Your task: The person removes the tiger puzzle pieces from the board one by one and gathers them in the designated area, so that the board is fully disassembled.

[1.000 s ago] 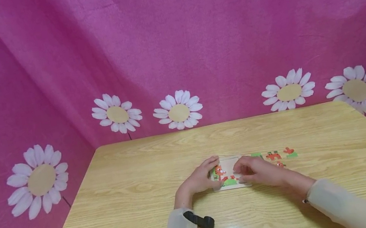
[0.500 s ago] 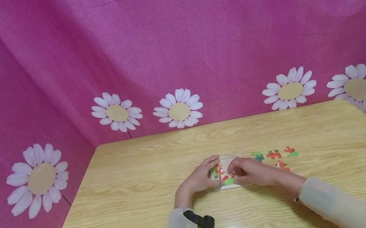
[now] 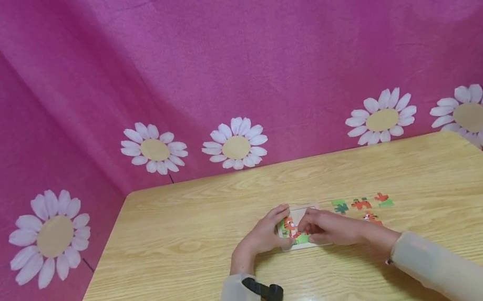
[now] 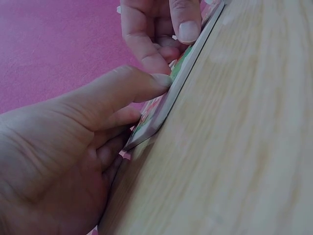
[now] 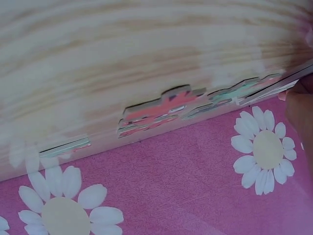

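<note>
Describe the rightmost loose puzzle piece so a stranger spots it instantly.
On the wooden table, find the puzzle board. To its right lie loose jigsaw pieces; the piece farthest right alone has an orange-red top over a light green base.

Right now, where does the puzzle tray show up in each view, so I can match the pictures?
Head: the puzzle tray is below and right of centre, between the left hand and right hand.
Left wrist: the puzzle tray slants up rightward through the upper middle.
Right wrist: the puzzle tray is near the right edge, only partly visible.
Shared landmark: the wood-grain table.
</note>
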Available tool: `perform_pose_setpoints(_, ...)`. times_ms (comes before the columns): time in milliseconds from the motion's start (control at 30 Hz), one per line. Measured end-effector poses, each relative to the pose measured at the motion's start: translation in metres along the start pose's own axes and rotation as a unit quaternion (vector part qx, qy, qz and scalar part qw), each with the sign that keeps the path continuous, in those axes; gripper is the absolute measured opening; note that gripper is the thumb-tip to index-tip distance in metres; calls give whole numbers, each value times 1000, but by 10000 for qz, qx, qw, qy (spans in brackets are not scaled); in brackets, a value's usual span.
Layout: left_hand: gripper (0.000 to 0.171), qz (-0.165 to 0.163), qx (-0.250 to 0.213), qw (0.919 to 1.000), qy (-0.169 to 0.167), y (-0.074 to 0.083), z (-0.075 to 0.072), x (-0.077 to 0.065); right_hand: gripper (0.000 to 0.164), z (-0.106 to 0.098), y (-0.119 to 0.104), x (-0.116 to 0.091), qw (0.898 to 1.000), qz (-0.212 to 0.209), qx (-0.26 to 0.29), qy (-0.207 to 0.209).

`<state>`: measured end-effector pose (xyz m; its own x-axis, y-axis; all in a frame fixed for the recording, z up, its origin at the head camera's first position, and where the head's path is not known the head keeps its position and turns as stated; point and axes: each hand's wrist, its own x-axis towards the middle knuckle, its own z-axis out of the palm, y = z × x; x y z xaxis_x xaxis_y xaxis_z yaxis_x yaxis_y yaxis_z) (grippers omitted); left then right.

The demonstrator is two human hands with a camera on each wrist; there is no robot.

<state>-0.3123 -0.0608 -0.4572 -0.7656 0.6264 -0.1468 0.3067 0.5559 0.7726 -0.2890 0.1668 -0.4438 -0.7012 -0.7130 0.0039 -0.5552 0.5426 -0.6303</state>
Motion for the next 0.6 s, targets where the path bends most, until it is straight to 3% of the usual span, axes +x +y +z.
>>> perform_pose_setpoints(600, 83, -10, 52, 10000, 38, 0, 1, 1, 17, 0, 1, -1, 9995, -3, 153, 291)
